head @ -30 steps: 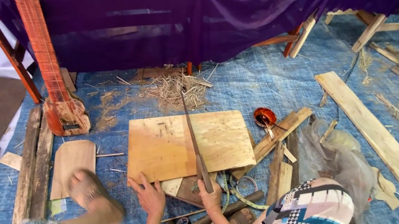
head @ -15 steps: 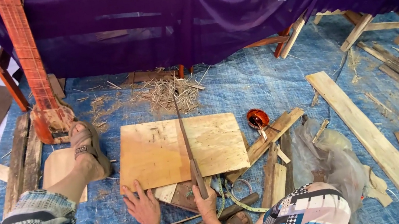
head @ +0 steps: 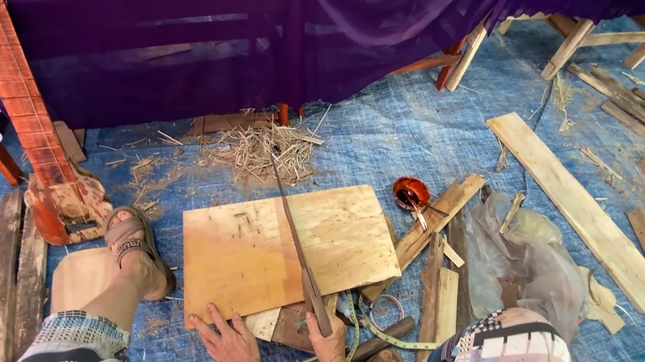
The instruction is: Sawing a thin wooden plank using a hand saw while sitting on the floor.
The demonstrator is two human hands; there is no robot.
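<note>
Gripping a long blade [head: 292, 230], right hand [head: 329, 346]; left hand [head: 231, 347] flat, open on plywood board [head: 264, 249].

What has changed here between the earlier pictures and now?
The left foot in a sandal moved forward, from beside the left hand onto the small board left of the plywood sheet. The left hand stays flat at the near edge of the plywood, and the right hand still grips the long blade lying across it.
</note>
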